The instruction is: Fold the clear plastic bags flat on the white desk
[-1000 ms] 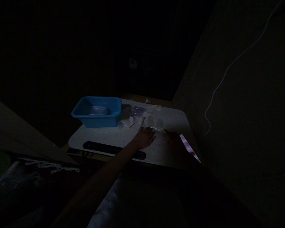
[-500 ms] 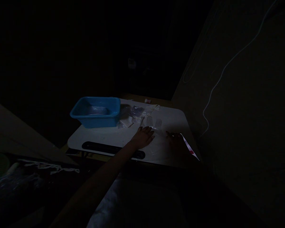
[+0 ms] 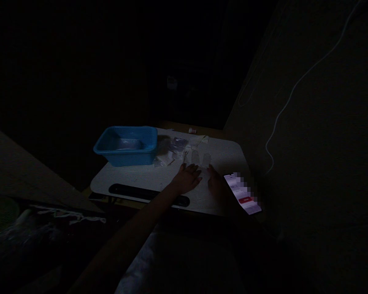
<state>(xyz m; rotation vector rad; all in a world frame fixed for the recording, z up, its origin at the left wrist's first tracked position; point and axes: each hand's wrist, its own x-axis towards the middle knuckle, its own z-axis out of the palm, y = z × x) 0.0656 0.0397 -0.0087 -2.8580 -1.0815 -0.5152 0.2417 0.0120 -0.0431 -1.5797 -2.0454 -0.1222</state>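
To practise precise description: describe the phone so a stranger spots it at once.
Find the small white table in the dark. At its right edge, beside the right hand, is the phone. It alone glows, its screen showing a red bar.

Left hand (image 3: 188,179) bare, arm bare past elbow; right hand (image 3: 216,185) bare, mostly lost in shadow.

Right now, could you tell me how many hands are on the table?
2. The left hand lies flat on the table; the right hand sits right of it, beside the lit phone. Darkness could hide others.
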